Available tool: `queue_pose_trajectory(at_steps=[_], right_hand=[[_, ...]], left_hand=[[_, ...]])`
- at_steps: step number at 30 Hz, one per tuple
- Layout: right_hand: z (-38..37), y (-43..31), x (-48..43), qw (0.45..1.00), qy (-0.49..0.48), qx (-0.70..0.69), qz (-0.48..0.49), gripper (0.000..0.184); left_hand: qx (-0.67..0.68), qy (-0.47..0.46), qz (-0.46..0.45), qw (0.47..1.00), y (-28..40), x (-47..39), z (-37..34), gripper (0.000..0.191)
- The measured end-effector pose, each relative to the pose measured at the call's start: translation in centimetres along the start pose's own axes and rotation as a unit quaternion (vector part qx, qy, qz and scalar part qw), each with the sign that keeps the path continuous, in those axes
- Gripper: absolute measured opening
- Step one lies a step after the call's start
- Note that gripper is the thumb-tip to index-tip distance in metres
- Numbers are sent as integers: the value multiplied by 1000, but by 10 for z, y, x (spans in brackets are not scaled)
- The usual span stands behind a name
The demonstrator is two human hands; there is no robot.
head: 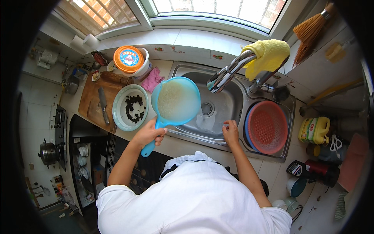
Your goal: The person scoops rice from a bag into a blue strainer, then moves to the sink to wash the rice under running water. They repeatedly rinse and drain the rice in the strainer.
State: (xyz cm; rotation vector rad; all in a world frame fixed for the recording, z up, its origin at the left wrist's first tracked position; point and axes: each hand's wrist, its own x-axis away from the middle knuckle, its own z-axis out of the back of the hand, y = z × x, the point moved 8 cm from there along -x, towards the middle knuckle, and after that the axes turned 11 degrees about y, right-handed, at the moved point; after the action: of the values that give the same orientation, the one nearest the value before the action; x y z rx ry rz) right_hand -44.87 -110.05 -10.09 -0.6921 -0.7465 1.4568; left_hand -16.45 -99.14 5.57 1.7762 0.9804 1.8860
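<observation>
My left hand (150, 133) is shut on the handle of a blue plastic ladle (178, 101), which is tilted over the left edge of the sink. Inside the ladle lie pale grains, perhaps rice, in cloudy water. My right hand (231, 131) is over the near right part of the steel sink basin (214, 125), fingers slightly curled and holding nothing visible. A chrome faucet (226, 76) arches over the basin with a yellow cloth (264, 57) draped on it. Left of the ladle stands a pale green bowl (116, 112) with dark pieces in it.
A cleaver (103, 103) lies on a wooden cutting board (87, 96). Behind the bowl are a tub with an orange lid (128, 59) and a pink cloth (152, 79). A red colander (270, 127) fills the right basin. A yellow jug (314, 130) stands farther right.
</observation>
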Motion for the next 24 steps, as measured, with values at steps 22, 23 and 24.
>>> queue_pose_trajectory(at_steps=[22, 23, 24], right_hand=[[23, -184, -10, 966, 13, -162, 200, 20], [19, -204, -9, 958, -7, -153, 242, 22], [12, -219, -8, 948, -26, -145, 284, 24]], left_hand=[[7, 3, 8, 1000, -3, 6, -21, 63], [10, 1, 6, 1000, -4, 6, -22, 64], [12, -2, 3, 1000, -5, 5, -24, 64]])
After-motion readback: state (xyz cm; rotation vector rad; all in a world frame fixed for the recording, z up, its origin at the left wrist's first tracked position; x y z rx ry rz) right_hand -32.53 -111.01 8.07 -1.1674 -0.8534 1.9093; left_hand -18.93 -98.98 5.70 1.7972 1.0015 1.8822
